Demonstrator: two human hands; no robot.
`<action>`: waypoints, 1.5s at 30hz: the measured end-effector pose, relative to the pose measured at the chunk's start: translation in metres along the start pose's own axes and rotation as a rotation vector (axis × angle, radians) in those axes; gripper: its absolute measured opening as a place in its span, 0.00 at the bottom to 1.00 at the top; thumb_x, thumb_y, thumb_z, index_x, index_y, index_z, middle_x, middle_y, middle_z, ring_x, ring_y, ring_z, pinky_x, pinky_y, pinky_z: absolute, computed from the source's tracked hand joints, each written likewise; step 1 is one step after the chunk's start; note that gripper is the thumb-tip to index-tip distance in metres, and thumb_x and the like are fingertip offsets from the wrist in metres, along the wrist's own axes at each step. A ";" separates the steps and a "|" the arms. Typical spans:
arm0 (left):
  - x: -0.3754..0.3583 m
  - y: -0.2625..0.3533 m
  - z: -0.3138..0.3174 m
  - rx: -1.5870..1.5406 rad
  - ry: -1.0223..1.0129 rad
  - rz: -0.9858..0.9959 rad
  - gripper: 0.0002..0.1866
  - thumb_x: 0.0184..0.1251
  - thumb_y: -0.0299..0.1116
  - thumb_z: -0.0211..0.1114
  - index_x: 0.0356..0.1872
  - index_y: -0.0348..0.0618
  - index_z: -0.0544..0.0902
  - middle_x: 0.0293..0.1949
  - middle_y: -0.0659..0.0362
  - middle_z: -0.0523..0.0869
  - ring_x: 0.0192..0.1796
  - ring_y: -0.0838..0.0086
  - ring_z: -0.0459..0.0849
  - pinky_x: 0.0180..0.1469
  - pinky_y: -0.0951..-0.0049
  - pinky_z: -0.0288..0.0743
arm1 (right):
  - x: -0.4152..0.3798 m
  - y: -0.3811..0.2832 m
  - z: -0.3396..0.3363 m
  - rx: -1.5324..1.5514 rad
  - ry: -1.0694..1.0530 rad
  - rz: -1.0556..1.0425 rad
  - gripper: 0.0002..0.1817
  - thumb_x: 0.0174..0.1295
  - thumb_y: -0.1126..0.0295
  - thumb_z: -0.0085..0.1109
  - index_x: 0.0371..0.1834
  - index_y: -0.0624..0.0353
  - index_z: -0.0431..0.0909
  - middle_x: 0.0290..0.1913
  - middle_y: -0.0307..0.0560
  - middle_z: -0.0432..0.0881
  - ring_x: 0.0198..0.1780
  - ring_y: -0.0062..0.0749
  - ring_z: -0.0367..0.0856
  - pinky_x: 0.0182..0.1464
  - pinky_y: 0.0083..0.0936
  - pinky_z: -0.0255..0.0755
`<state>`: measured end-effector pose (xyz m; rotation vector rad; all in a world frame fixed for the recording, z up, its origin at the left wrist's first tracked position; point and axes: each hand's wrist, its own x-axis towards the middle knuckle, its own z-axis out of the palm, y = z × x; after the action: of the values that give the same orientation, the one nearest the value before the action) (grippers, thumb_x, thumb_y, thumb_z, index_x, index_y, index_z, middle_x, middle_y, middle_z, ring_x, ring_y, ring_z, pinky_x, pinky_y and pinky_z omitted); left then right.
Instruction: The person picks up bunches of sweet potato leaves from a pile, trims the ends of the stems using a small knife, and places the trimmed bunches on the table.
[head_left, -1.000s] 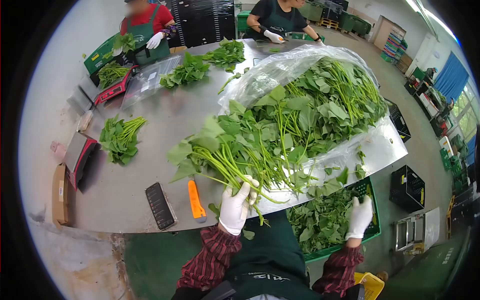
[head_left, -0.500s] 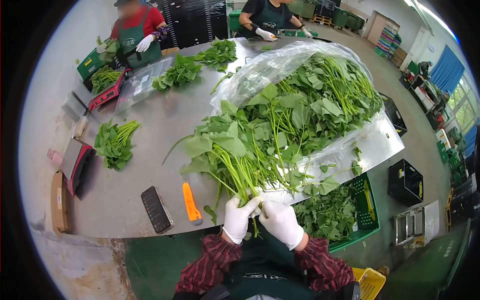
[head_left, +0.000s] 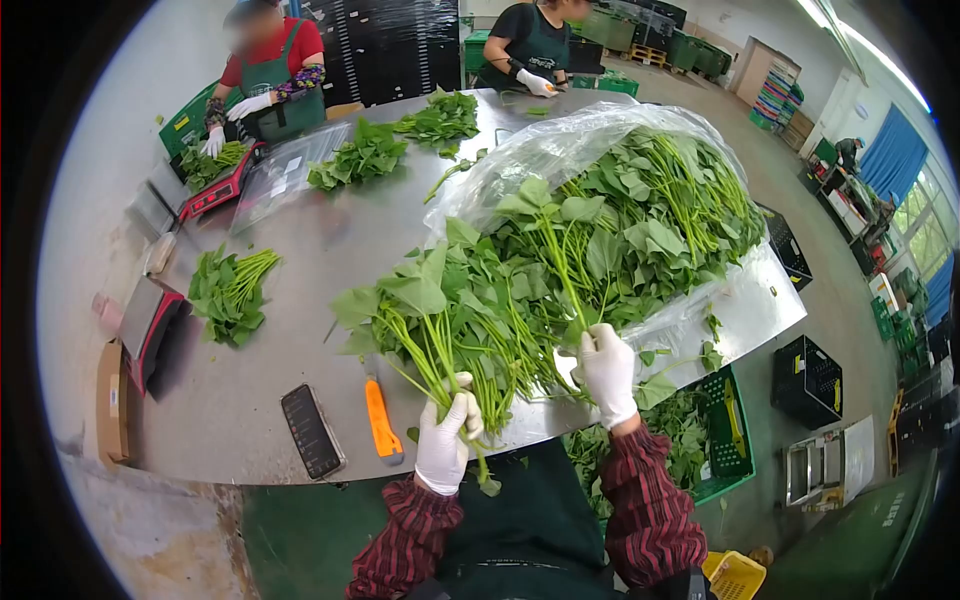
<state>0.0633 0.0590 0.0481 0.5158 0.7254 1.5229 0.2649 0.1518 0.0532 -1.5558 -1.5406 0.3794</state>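
Observation:
My left hand (head_left: 445,435), in a white glove, is closed around the stems of a bunch of leafy greens (head_left: 425,345) near the table's front edge. To its right, my gloved right hand (head_left: 607,375) is closed on a leafy green stem (head_left: 558,255) at the edge of the large pile of greens (head_left: 670,215). That pile lies in an opened clear plastic bag (head_left: 590,125). Loose greens between the two hands overlap the held bunch, so its exact limits are hidden.
An orange tool (head_left: 380,418) and a phone (head_left: 312,432) lie left of my left hand on the metal table (head_left: 330,270). A separate bunch (head_left: 230,292) sits near a scale (head_left: 152,330). A green crate (head_left: 735,430) with greens stands below right. Two people work across the table.
My hands were together at the stems and are now apart. The left has moved left with the bunch; the right has moved up and right to a stem by the pile.

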 end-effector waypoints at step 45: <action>0.003 -0.023 0.040 0.161 -0.091 -0.243 0.08 0.62 0.29 0.62 0.40 0.37 0.81 0.28 0.65 0.79 0.22 0.87 0.69 0.22 0.87 0.57 | -0.081 -0.039 -0.031 0.233 -0.280 0.135 0.05 0.59 0.76 0.53 0.27 0.63 0.72 0.15 0.47 0.75 0.16 0.30 0.76 0.21 0.24 0.69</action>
<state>0.1075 0.0673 0.0598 0.5916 0.8132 1.2141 0.2486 0.0602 0.0705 -1.4710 -1.5389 0.8532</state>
